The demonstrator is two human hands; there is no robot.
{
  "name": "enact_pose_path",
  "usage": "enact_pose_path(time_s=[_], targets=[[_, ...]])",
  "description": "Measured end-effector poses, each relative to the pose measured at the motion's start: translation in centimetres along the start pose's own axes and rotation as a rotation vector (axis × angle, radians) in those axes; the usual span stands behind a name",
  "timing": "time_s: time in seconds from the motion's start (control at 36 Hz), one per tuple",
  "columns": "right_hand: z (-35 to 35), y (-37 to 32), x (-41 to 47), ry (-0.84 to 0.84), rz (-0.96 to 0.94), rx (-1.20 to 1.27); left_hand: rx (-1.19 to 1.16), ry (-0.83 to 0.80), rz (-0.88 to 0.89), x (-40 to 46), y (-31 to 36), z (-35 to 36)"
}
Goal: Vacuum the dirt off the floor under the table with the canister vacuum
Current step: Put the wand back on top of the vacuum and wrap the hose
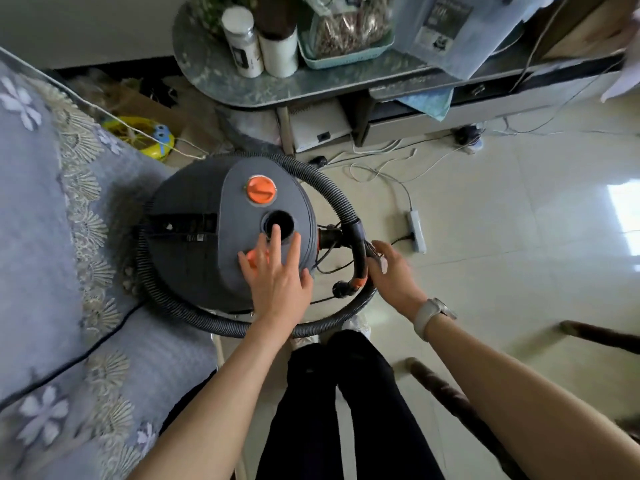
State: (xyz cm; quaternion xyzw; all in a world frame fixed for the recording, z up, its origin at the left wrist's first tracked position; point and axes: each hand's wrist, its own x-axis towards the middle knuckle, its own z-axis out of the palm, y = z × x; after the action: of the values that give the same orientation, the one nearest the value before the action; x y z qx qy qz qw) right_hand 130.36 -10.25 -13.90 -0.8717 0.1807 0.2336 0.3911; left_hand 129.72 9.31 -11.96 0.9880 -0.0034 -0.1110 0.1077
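A round grey canister vacuum [194, 216] stands on the floor just ahead of my legs, with an orange knob [261, 191] at the far side of its lid and a dark round port [278, 225] in the middle. My left hand [277, 275] lies flat on the lid, fingers spread, covering a second orange knob [254, 259]. A ribbed grey hose [332, 192] loops around the canister. My right hand [394, 271], fingers apart, touches the hose beside its black curved handle [360, 251].
A grey patterned sofa [45, 237] fills the left. A low table [242, 88] loaded with jars and a basket stands behind the vacuum. White cables and a power strip [417, 233] lie on the tiled floor at right. Dark chair legs [446, 389] are at lower right.
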Motion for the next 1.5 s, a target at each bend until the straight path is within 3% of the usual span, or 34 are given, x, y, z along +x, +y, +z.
enact_pose_path(time_s=[0.22, 0.44, 0.61, 0.92, 1.28, 1.5], targets=[[-6.7, -6.3, -5.4, 0.009, -0.195, -0.274, -0.072, -0.026, 0.12, -0.6, 2.7, -6.3], [-13.6, -5.4, -1.8, -0.036, -0.26, -0.438, -0.151, 0.019, 0.114, 2.5, 9.0, -8.0], [-21.7, -2.7, 3.4, -0.125, -0.29, -0.52, -0.245, 0.069, 0.025, 6.5, 16.6, -7.4], [-35.4, 1.8, 12.8, -0.386, -0.405, -0.789, -0.44, 0.085, -0.348, 9.3, 32.8, -4.2], [-30.6, 4.4, 19.0, -0.543, -0.591, -1.019, -0.532, 0.072, -0.547, 8.5, 31.5, 4.5], [-26.4, 8.8, 25.3, -0.74, -0.728, -1.171, -0.601, 0.027, -0.826, 9.0, 32.9, 12.7]])
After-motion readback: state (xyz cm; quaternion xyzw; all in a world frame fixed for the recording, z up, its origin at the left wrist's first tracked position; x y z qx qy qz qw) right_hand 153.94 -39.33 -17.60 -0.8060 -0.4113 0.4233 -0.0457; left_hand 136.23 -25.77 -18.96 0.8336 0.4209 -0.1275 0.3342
